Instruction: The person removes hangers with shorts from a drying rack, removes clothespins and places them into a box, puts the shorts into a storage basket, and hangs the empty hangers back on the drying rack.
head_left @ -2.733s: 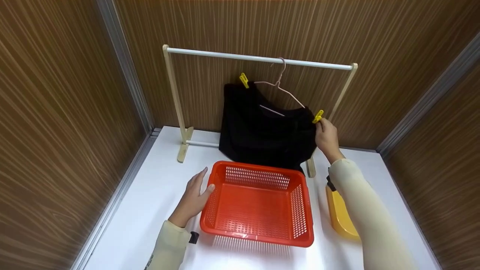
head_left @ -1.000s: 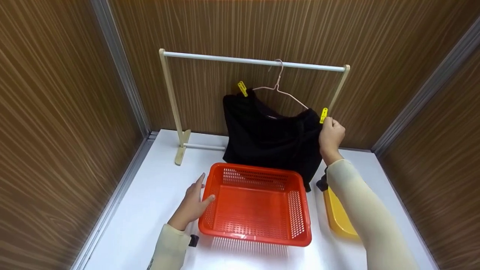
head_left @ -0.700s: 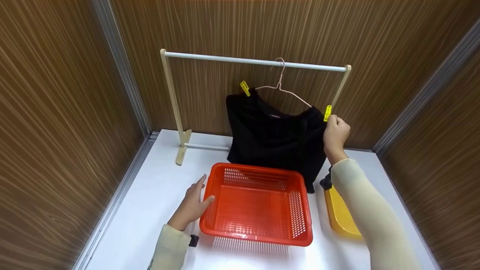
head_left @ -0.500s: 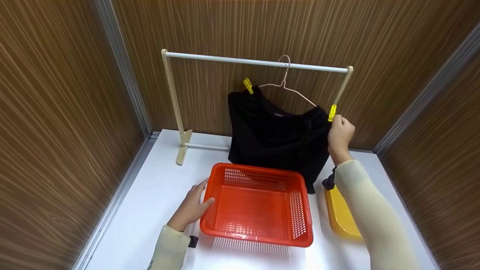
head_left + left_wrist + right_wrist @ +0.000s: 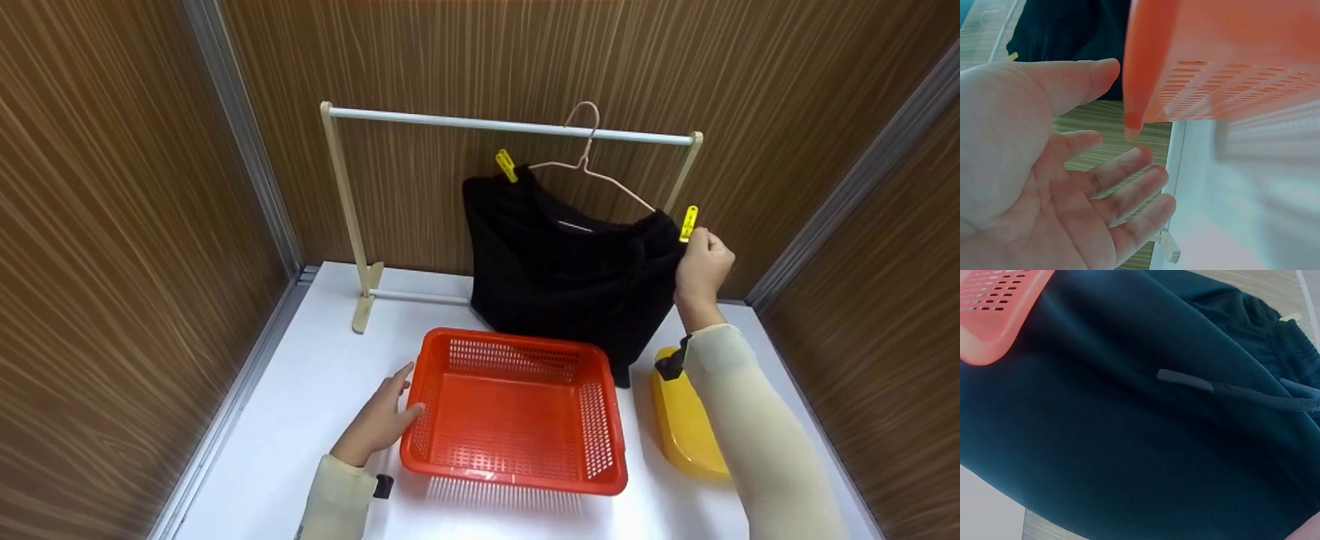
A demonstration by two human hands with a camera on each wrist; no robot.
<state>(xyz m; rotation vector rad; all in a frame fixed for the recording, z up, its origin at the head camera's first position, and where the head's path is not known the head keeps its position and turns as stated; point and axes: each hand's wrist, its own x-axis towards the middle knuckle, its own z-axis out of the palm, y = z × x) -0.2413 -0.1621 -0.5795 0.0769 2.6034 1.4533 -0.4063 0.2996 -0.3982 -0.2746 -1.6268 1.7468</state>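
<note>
shifted to the right since the earlier frames: the right hand (image 5: 703,266), and with it the black garment (image 5: 570,277), the pink hanger (image 5: 586,161) and the 2 clips. the hanger's hook now rises further above the white bar of the rack (image 5: 450,121) — the hanger hangs slanted, its right end lower.

the right hand's grip is narrow, pinching the garment's upper right corner just below the right yellow clip (image 5: 688,224); the left yellow clip (image 5: 506,166) sits on the upper left corner. the garment hangs from the hanger at the far side, with its lower part behind the red basket (image 5: 517,484) and its lowest corner just right of the basket's far right corner. the right wrist view shows a grey drawstring (image 5: 1185,379) on the cloth.

the left hand (image 5: 379,421) is beside the basket's left rim, grip wide — thumb and fingers spread and holding nothing; whether the thumb touches the rim i cannot tell. the basket stands on the white desk (image 5: 270,442). to its right is a yellow container (image 5: 686,431), partly hidden under the right sleeve (image 5: 765,442). wood-grain panels (image 5: 442,52) enclose the far, left and right sides.
</note>
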